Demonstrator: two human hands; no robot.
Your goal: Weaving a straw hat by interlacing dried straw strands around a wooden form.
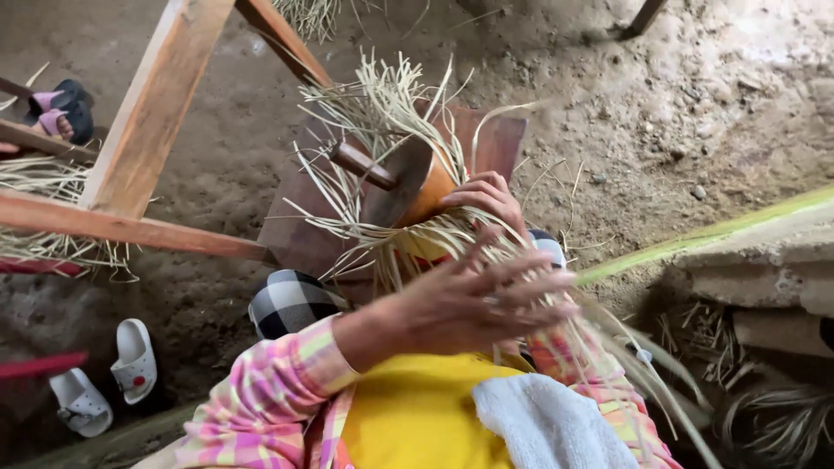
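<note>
Hands working pale straw strands over a wooden mould.

The dry, cream-coloured straw strands (382, 130) fan loosely around a rounded orange-brown wooden mould (415, 184) on the lap, above the dirt floor (678, 104). The left hand (473, 300) is half open, fingers spread through strands, blurred. The right hand (488, 198) curls closed, gripping strands against the mould. Two white sandals (109, 378) lie at the floor's lower left.

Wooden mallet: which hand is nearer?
Right. The right hand rests against the mallet head. The left hand is lower, apart from it, spread over the straw strips.
</note>
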